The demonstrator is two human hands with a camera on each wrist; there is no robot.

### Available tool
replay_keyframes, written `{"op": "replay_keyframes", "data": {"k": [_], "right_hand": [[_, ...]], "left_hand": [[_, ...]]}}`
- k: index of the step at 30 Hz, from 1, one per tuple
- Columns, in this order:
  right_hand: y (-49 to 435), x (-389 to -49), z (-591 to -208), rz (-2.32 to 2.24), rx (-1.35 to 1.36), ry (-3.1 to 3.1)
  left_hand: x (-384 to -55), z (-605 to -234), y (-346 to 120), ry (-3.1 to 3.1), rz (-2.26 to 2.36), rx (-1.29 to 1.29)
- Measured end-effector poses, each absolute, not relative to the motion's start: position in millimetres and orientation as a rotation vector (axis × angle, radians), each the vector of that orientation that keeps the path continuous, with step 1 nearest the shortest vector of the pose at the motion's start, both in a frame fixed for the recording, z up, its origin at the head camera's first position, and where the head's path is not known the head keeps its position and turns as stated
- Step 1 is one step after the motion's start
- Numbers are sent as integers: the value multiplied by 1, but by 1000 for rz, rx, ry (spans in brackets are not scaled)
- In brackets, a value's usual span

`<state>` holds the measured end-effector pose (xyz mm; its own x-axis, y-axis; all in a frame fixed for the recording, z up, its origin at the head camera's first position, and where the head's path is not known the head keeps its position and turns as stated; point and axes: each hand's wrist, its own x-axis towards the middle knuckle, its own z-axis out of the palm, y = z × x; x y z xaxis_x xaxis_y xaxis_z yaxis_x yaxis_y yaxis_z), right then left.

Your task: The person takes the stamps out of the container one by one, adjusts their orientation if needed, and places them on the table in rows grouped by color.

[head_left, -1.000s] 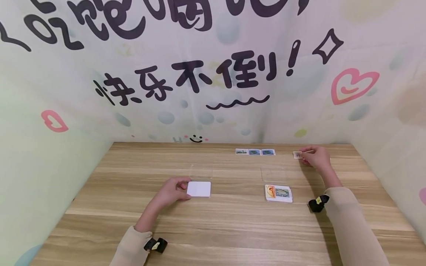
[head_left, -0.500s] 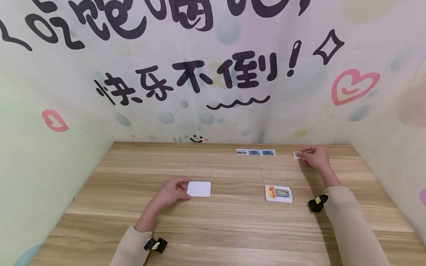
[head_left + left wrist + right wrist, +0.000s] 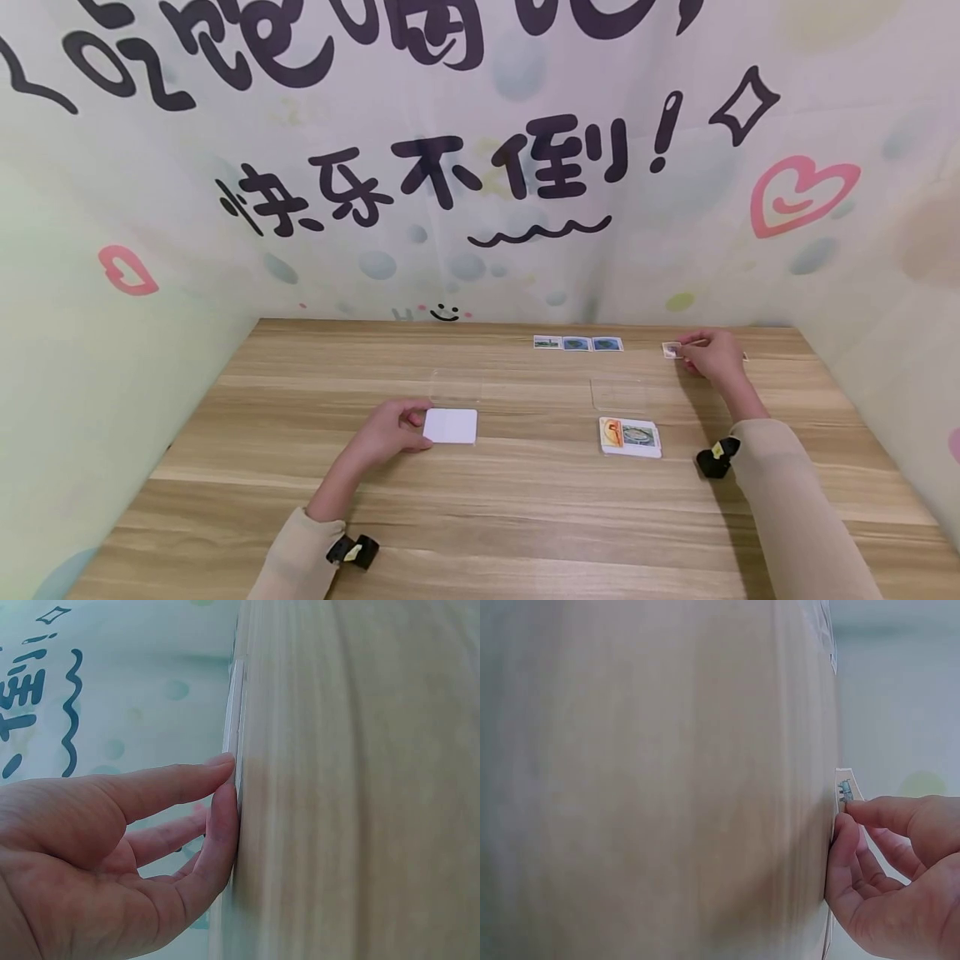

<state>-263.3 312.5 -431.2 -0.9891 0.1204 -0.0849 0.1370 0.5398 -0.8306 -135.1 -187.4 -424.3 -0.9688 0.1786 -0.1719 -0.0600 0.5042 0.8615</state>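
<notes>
Head view: entries by place on the wood-grain surface (image 3: 525, 525).

Held stamp (image 3: 671, 351): one, small, white-bordered, near the far edge, toward the far right corner. Right hand (image 3: 714, 360): thumb and forefinger pinching the stamp, its left end projecting; whether its underside touches the surface cannot be told. Handling, as judged: a thin piece, apt to crease; pinch light, border rather than picture, and lift at a low angle so that the end does not bend.

White sliver (image 3: 746, 357): just beyond the right hand, mostly hidden. Caution: check that it does not come along with the held stamp.

Stamp row (image 3: 577, 343): three, end to end, near the far edge, right of its middle. Easily nudged by a low pass of the fingers; a raised path seems safer.

White card stack (image 3: 452, 426): one, squared, left of the surface's middle. Left hand (image 3: 386, 429): fingers pinching its left end; a steady, gentle hold should keep the cards aligned.

Picture-topped stack (image 3: 630, 437): one, right of the white card stack, edges uneven.

Clear covers (image 3: 618, 395): two, one just beyond each stack.
</notes>
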Motion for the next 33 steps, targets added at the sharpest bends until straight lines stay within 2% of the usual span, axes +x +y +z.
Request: {"op": "replay_keyframes", "data": {"k": [33], "right_hand": [[312, -266, -436, -1393, 220, 2810]], "left_hand": [[-134, -424, -188, 2534, 1432, 102]]}}
